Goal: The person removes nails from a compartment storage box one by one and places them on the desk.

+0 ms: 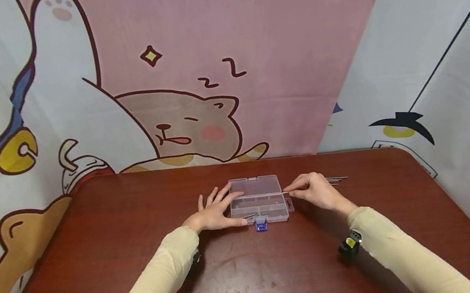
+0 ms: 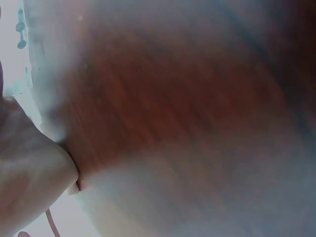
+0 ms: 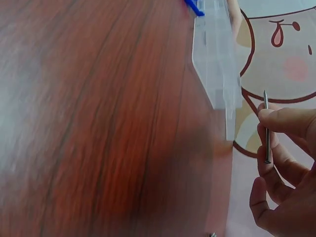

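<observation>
A clear plastic compartment box (image 1: 258,209) lies on the table with its lid (image 1: 254,185) tipped back and a blue latch (image 1: 261,226) at its front. Several thin metal nails (image 1: 249,216) lie in its front left part. My left hand (image 1: 215,216) rests at the box's left end, fingers spread, the thumb along the front edge and the index finger near the hinge. Just off the right end, my right hand (image 1: 317,191) pinches a nail (image 3: 267,133) between thumb and fingers, its point upward in the right wrist view. The left wrist view is mostly blurred table and part of the hand.
More nails (image 1: 337,179) lie on the table to the right, partly behind the right hand. A clear hanging tab (image 1: 290,204) sticks out from the box's right end. The brown wooden table (image 1: 248,279) ends at a cartoon-printed cloth (image 1: 276,56) behind.
</observation>
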Action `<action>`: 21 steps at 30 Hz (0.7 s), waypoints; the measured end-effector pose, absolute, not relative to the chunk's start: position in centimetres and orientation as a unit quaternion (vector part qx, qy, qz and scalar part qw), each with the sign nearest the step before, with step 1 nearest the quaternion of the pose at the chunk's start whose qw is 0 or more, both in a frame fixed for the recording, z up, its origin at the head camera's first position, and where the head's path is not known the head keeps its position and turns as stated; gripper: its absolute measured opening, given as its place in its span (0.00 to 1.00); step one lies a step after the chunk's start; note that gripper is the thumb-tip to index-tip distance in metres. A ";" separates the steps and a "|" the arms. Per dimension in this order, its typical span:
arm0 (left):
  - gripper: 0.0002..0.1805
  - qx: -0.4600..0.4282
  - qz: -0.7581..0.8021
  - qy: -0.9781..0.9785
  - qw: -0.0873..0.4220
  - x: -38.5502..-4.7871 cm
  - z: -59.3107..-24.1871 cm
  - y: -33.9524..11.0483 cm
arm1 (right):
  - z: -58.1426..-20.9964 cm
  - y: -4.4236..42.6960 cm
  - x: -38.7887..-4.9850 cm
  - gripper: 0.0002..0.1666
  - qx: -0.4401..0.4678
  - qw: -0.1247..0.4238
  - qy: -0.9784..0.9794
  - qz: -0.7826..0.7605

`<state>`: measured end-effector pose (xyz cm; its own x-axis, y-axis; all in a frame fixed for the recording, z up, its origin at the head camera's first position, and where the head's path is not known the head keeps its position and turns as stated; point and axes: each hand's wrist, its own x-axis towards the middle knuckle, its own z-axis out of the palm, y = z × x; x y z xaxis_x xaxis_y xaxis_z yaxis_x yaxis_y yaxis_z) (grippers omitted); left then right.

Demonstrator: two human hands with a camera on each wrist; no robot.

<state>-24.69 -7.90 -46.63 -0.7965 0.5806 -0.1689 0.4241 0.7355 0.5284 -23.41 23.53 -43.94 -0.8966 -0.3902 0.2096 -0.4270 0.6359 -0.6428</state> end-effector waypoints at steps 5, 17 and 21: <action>0.44 0.273 0.230 0.919 0.166 -24.7 -46.6 -7.9 | -44.1 24.8 -23.3 0.09 0.207 0.020 -0.911 0.357; 0.44 0.270 0.222 0.923 0.164 -24.6 -46.3 -7.9 | -44.9 27.7 -23.8 0.09 0.180 0.014 -0.916 0.358; 0.44 0.268 0.220 0.924 0.165 -24.6 -46.3 -7.8 | -45.4 28.7 -23.8 0.09 0.162 0.010 -0.919 0.358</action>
<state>-24.55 -7.79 -46.27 -0.8022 0.5671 -0.1867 0.4224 0.7600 0.4939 -23.79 28.72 -45.41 -0.9474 -0.2902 0.1352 -0.3051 0.6906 -0.6557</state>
